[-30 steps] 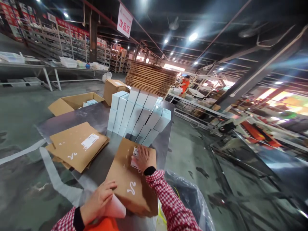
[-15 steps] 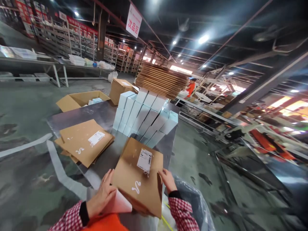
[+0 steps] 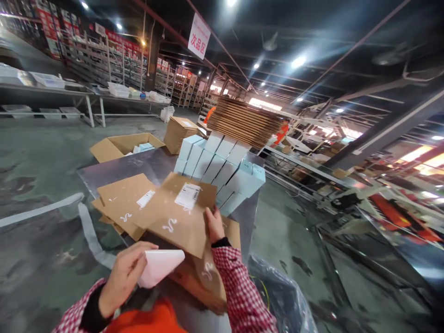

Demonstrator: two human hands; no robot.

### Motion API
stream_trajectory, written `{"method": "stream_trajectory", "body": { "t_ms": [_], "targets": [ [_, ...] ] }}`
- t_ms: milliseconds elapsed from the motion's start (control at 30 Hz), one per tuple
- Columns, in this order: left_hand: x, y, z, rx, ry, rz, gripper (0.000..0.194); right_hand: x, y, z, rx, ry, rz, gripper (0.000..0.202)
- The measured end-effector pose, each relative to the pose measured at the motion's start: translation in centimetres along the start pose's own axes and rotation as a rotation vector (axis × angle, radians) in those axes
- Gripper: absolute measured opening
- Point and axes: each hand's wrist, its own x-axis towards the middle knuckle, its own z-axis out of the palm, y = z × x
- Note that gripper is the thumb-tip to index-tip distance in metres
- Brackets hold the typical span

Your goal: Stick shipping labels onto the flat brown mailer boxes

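Note:
My right hand (image 3: 214,225) grips the right edge of a flat cardboard mailer (image 3: 182,224), which carries a white label and a white squiggle. This mailer is tilted and overlaps the left pile of cardboard mailers (image 3: 120,203). Below it, a second stack of mailers (image 3: 217,289) lies at the table's near edge, partly covered by my right arm. Curled white paper (image 3: 161,267) is held in my left hand (image 3: 123,273), low and left of that stack; whether it is one sheet or more I cannot tell.
Light-blue boxes (image 3: 217,159) are stacked at the back of the dark table (image 3: 152,162), with flat cardboard (image 3: 244,121) piled on top. An open carton (image 3: 126,143) stands beyond the left edge. A clear plastic bag (image 3: 282,291) hangs at the right. People in orange are behind.
My right hand has lifted the top mailer off the near stack and carried it left, over the left pile. My left hand has shifted left and down, still with the white paper.

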Motion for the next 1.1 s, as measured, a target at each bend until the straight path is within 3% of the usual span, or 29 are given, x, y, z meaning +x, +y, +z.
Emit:
{"method": "stream_trajectory", "body": {
  "t_ms": [100,200,267,400,467,533,600,700,867,1000,1100],
  "targets": [
    [1.4,2.1,-1.8,-0.019,0.061,-0.008,0.036,-1.2,-3.0,3.7,0.13,-0.238,0.008,0.077],
    [2.9,2.9,-2.7,-0.032,0.131,-0.072,0.037,-5.0,-5.1,4.5,0.403,-0.775,-0.082,0.091],
    [3.7,2.5,-3.5,-0.01,0.206,-0.113,0.038,-7.7,-5.6,4.4,0.464,-0.931,-0.131,0.101],
    [5.1,0.6,-4.7,0.143,0.295,-0.182,0.04,-11.1,-5.3,4.4,0.466,-0.745,-0.058,0.089],
    [5.2,0.2,-4.4,0.214,0.294,-0.17,0.041,-11.7,-5.1,4.2,0.496,-0.652,-0.008,0.082],
    [4.6,0.4,-3.1,0.212,0.217,-0.085,0.046,-12.2,-5.0,3.7,0.533,-0.567,0.018,0.068],
    [3.6,1.2,-1.2,0.141,0.038,0.003,0.05,-12.6,-4.9,3.1,0.549,-0.511,0.044,0.053],
    [2.4,2.3,1.9,-0.003,-0.193,-0.033,0.043,-13.3,-4.5,2.0,0.491,-0.454,0.064,0.039],
    [2.6,3.0,4.9,-0.161,-0.252,-0.235,0.03,-13.9,-3.5,-0.4,0.15,-0.277,-0.073,0.023],
    [2.9,3.3,6.2,-0.141,-0.328,-0.217,0.034,-13.8,-2.3,-2.0,0.157,-0.212,-0.121,0.02],
    [2.7,3.0,7.6,-0.027,-0.317,-0.217,0.039,-13.8,-0.9,-2.6,0.242,-0.25,-0.024,0.024]
  ]
}}
